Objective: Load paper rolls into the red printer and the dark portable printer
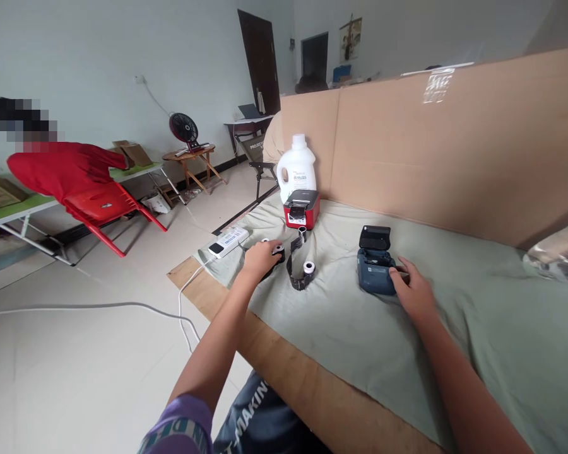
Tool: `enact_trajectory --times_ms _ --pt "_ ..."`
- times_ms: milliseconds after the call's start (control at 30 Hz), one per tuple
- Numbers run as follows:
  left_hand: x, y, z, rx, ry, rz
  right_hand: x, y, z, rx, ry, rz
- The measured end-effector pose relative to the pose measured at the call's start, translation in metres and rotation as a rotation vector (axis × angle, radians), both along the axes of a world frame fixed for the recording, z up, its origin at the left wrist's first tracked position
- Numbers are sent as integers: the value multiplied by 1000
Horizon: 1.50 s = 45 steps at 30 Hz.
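Observation:
My left hand (260, 258) is closed on a small black roll with a white core, a label roll (278, 251), just above the cloth at the left. My right hand (415, 293) grips the right side of a dark blue label printer (376, 280), thumb on its edge and fingers partly hidden. The printer's black lid (375, 238) stands raised. Between my hands lie a loose black strip (296, 282), a small white-cored roll (308, 268) and another little roll (301, 232). Behind them sits a red and black printer (303, 211).
A white jug (297, 165) stands behind the red printer, before a tall cardboard sheet (430, 139). A white power strip (228, 242) lies at the cloth's left edge, its cable (180, 299) trailing down. A person in a red shirt (66, 170) sits across the room. A plastic-wrapped bundle (561, 252) lies far right.

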State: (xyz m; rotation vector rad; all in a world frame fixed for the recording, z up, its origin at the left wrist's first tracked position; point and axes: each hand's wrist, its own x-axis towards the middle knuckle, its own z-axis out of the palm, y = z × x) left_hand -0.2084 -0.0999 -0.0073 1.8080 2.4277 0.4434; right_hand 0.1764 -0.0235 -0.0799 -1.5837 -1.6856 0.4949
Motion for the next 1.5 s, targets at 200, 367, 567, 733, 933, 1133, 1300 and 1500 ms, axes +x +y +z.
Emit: enact_trajectory --times_ms 200,367,567,733,933,1133,1300,1500 --pt "11 -2 26 431 -695 51 -1 0 0 -17 7 7" --pt "76 12 55 391 -1458 -226 -3 -7 3 103 -32 98" --pt "154 57 48 209 -1603 -366 -7 -19 13 138 -202 246" --pt "171 86 33 162 -1667 -292 -15 -22 16 168 -327 180" --pt "163 94 26 172 -1692 -275 -21 -29 16 213 -389 68" --pt "175 92 13 43 -1681 -315 -17 -32 19 232 -260 63" --pt "197 85 0 -107 -1656 -431 -1 -24 44 277 79 3" --pt "217 81 -9 -115 -1542 -511 12 -13 86 109 -68 292"
